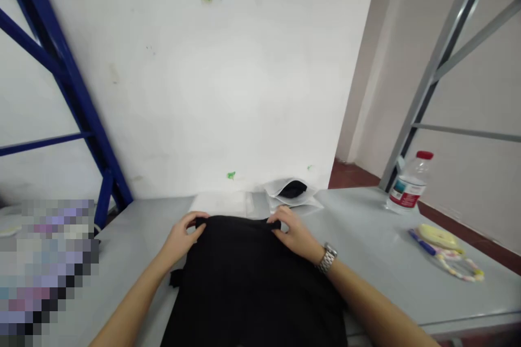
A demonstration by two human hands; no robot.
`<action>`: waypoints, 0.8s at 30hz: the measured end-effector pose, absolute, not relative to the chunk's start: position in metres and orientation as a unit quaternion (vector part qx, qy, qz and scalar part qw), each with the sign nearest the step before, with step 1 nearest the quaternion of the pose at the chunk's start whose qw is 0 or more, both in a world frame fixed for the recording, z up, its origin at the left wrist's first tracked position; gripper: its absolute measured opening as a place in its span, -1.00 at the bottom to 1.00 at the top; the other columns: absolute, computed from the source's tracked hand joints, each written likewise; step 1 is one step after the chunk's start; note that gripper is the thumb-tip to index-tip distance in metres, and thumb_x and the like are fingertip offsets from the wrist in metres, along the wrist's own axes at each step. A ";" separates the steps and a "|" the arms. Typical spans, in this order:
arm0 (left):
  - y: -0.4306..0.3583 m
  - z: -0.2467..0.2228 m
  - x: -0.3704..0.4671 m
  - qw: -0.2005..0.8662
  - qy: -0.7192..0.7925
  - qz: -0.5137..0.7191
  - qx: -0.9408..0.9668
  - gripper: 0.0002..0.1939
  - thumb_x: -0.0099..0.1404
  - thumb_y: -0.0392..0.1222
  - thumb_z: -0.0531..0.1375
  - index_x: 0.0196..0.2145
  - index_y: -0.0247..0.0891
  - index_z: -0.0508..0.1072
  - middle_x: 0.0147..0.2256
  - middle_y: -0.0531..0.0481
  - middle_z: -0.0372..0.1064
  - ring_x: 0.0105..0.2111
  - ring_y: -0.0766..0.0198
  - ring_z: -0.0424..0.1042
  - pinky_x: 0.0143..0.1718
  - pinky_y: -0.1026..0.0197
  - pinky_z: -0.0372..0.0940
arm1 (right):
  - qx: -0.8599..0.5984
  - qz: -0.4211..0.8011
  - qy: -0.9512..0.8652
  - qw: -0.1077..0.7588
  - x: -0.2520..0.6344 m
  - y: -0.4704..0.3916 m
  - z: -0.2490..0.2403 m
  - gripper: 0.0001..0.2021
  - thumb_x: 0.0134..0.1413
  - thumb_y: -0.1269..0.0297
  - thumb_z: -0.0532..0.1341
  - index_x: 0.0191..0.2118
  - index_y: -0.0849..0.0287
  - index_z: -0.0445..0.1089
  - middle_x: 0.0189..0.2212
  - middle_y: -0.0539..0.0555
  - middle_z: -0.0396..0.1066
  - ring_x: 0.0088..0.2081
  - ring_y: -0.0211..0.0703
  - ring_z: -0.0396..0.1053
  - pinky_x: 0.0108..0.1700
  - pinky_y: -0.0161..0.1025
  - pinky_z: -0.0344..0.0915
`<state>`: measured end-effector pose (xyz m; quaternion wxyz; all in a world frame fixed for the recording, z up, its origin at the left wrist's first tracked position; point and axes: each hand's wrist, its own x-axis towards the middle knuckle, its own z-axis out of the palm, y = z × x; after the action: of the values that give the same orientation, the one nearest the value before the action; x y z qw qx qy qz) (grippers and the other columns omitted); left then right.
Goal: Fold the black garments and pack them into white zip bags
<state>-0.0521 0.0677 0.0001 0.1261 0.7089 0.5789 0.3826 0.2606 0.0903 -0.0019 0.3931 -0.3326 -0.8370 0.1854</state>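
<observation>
A piece of black cloth (252, 282), perhaps a garment or bag, lies spread over the grey table in front of me. Its lower part runs out of view at the bottom. My left hand (185, 233) pinches its far left corner between thumb and fingers. At the far right corner, my right hand (293, 233) has its thumb and fingers closed on the same cloth, a metal watch on the wrist. A short black strap or tab (176, 277) sticks out at the cloth's left side. Just beyond the hands are white plastic bags (222, 203) and an opened white pouch (295, 198) with something black inside.
A red-capped plastic bottle (409, 184) stands on the grey table (378, 260) at the right. Near it lie a yellow roll (437, 237), a blue pen-like item (422, 242) and a beaded loop (462, 271). Blue (77, 81) and grey metal frames (437, 70) flank the white wall. A blurred patch covers the left.
</observation>
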 end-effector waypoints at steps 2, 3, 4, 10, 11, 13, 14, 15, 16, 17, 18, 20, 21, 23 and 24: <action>0.059 0.011 -0.053 0.161 0.562 0.367 0.723 -0.71 0.18 -0.09 0.05 -0.22 -0.26 0.42 -0.21 -0.08 0.41 -0.14 0.17 0.37 -0.04 0.16 0.24 | -0.313 0.190 -0.861 0.352 0.261 0.081 0.003 -0.72 -0.08 0.60 0.08 -0.29 0.12 0.40 -0.30 0.04 0.26 -0.18 -0.19 0.25 -0.08 -0.22 0.22; 0.053 0.016 -0.054 0.187 0.552 0.341 0.738 -0.73 0.17 -0.09 0.07 -0.23 -0.24 0.44 -0.23 -0.06 0.40 -0.15 0.17 0.37 -0.05 0.17 0.23 | -0.298 0.199 -0.876 0.322 0.262 0.076 0.004 -0.74 -0.06 0.58 0.11 -0.31 0.11 0.42 -0.28 0.04 0.27 -0.18 -0.19 0.26 -0.09 -0.23 0.22; 0.049 0.021 -0.055 0.219 0.538 0.302 0.756 -0.75 0.17 -0.08 0.10 -0.26 -0.21 0.46 -0.27 -0.03 0.39 -0.19 0.19 0.36 -0.07 0.18 0.23 | -0.278 0.213 -0.891 0.289 0.262 0.072 0.006 -0.80 -0.04 0.52 0.17 -0.32 0.10 0.44 -0.27 0.03 0.29 -0.18 -0.19 0.27 -0.08 -0.24 0.21; 0.049 0.015 -0.053 0.312 0.564 0.165 0.747 -0.61 0.21 0.00 0.08 -0.68 -0.24 0.35 -0.51 0.06 0.26 -0.44 0.30 0.29 -0.30 0.28 0.22 | -0.287 0.298 -0.886 0.211 0.267 0.060 0.009 -0.83 0.11 0.18 0.18 -0.39 0.11 0.46 -0.34 -0.01 0.40 -0.24 -0.23 0.32 -0.08 -0.30 0.21; 0.053 0.010 -0.052 0.291 0.587 0.167 0.737 -0.65 0.18 -0.01 0.12 -0.66 -0.24 0.32 -0.50 0.06 0.26 -0.43 0.29 0.29 -0.31 0.27 0.22 | -0.314 0.298 -0.876 0.212 0.267 0.061 0.007 -0.85 0.14 0.25 0.14 -0.36 0.11 0.45 -0.33 -0.01 0.40 -0.23 -0.23 0.32 -0.09 -0.30 0.22; 0.060 0.000 -0.051 0.265 0.610 0.164 0.728 -0.81 0.06 -0.08 0.23 -0.54 -0.21 0.32 -0.41 0.07 0.29 -0.36 0.25 0.30 -0.27 0.26 0.22 | -0.349 0.293 -0.868 0.195 0.266 0.065 0.000 -0.86 0.10 0.39 0.14 -0.27 0.08 0.44 -0.27 0.00 0.40 -0.20 -0.20 0.31 -0.08 -0.28 0.22; 0.061 -0.003 -0.052 0.268 0.612 0.160 0.727 -0.83 0.01 -0.12 0.26 -0.45 -0.19 0.34 -0.34 0.07 0.32 -0.29 0.23 0.31 -0.21 0.25 0.22 | -0.358 0.293 -0.868 0.179 0.264 0.067 -0.003 -0.79 0.04 0.44 0.15 -0.21 0.07 0.43 -0.23 0.01 0.39 -0.17 -0.18 0.31 -0.05 -0.26 0.21; 0.062 -0.005 -0.054 0.279 0.610 0.156 0.725 -0.76 -0.03 -0.16 0.27 -0.36 -0.16 0.35 -0.26 0.06 0.32 -0.21 0.20 0.30 -0.13 0.23 0.20 | -0.367 0.295 -0.867 0.162 0.263 0.070 -0.006 -0.70 -0.02 0.48 0.16 -0.14 0.06 0.41 -0.17 0.03 0.37 -0.13 -0.15 0.30 -0.02 -0.24 0.21; 0.062 -0.006 -0.056 0.295 0.607 0.150 0.722 -0.67 -0.06 -0.18 0.29 -0.28 -0.14 0.36 -0.19 0.05 0.32 -0.13 0.17 0.28 -0.05 0.20 0.17 | -0.376 0.302 -0.864 0.147 0.261 0.073 -0.009 -0.61 -0.07 0.50 0.18 -0.07 0.05 0.38 -0.11 0.06 0.35 -0.08 -0.11 0.28 0.01 -0.22 0.20; 0.060 -0.006 -0.059 0.310 0.606 0.143 0.719 -0.60 -0.08 -0.18 0.30 -0.22 -0.12 0.35 -0.14 0.04 0.31 -0.08 0.15 0.26 0.01 0.17 0.14 | -0.386 0.309 -0.858 0.137 0.260 0.076 -0.011 -0.53 -0.11 0.50 0.19 0.00 0.05 0.34 -0.05 0.08 0.31 -0.04 -0.09 0.25 0.05 -0.21 0.18; 0.059 -0.006 -0.063 0.323 0.606 0.135 0.715 -0.53 -0.11 -0.17 0.32 -0.19 -0.11 0.35 -0.10 0.03 0.30 -0.04 0.13 0.25 0.04 0.15 0.11 | -0.395 0.317 -0.852 0.132 0.260 0.078 -0.012 -0.48 -0.13 0.49 0.21 0.04 0.06 0.31 0.00 0.10 0.27 0.01 -0.06 0.22 0.08 -0.20 0.16; 0.055 -0.005 -0.070 0.331 0.609 0.117 0.711 -0.42 -0.19 -0.12 0.36 -0.14 -0.09 0.35 -0.04 0.00 0.27 0.00 0.07 0.22 0.08 0.11 0.08 | -0.409 0.324 -0.843 0.132 0.260 0.080 -0.013 -0.46 -0.14 0.44 0.23 0.06 0.06 0.29 0.05 0.11 0.22 0.07 -0.01 0.16 0.14 -0.17 0.10; 0.053 -0.005 -0.073 0.326 0.613 0.110 0.711 -0.38 -0.23 -0.09 0.38 -0.14 -0.10 0.36 -0.03 -0.02 0.26 0.02 0.04 0.21 0.09 0.08 0.07 | -0.418 0.322 -0.839 0.135 0.261 0.080 -0.013 -0.47 -0.13 0.40 0.25 0.07 0.05 0.30 0.06 0.10 0.22 0.09 0.01 0.14 0.16 -0.14 0.07; 0.050 -0.005 -0.074 0.306 0.624 0.103 0.711 -0.34 -0.29 -0.02 0.40 -0.16 -0.14 0.38 -0.03 -0.06 0.25 0.04 -0.03 0.17 0.10 0.04 0.06 | -0.432 0.311 -0.834 0.143 0.262 0.077 -0.013 -0.49 -0.09 0.31 0.26 0.08 0.04 0.29 0.04 0.10 0.23 0.09 0.03 0.12 0.18 -0.09 0.04; 0.049 -0.005 -0.074 0.295 0.630 0.103 0.711 -0.35 -0.30 0.01 0.39 -0.18 -0.16 0.39 -0.04 -0.08 0.25 0.05 -0.05 0.16 0.10 0.02 0.06 | -0.436 0.304 -0.834 0.148 0.263 0.075 -0.013 -0.49 -0.07 0.28 0.25 0.08 0.04 0.28 0.02 0.10 0.24 0.07 0.03 0.14 0.17 -0.08 0.05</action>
<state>-0.0736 0.0489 -0.0047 0.2953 0.7111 0.6296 0.1034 0.2629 0.0747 -0.0131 0.1478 -0.4365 -0.8339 0.3038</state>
